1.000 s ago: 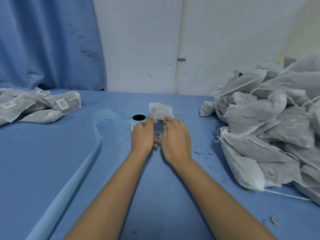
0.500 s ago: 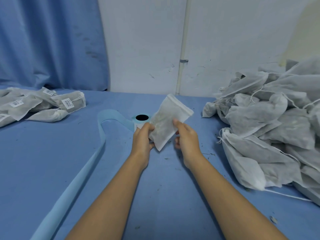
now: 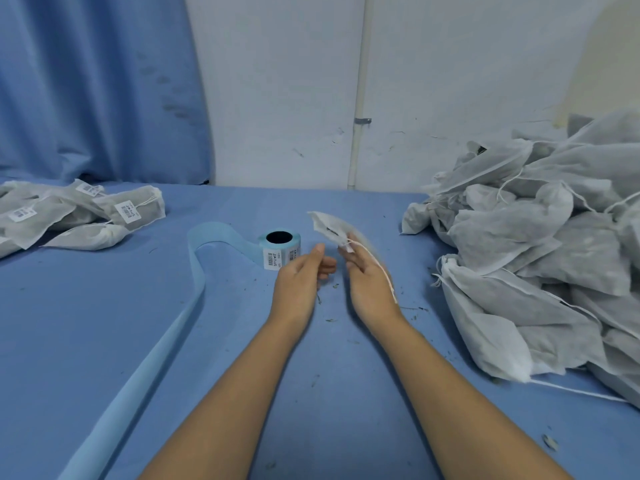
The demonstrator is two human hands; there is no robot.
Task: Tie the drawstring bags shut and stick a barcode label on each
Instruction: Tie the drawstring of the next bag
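Left hand (image 3: 299, 278), just freed and loosely open, is nearing the pale-blue label roll (image 3: 280, 249); right hand (image 3: 369, 289) is pinching the white fabric bag (image 3: 329, 228).

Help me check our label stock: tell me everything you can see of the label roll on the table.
The small pale-blue roll of white barcode labels stands on end on the blue cloth-covered table, its black hollow core facing up. Printed labels show on its near side. A long pale-blue backing strip unwinds leftwards, loops and trails towards the near left edge. The left hand is just right of it, apparently not touching.
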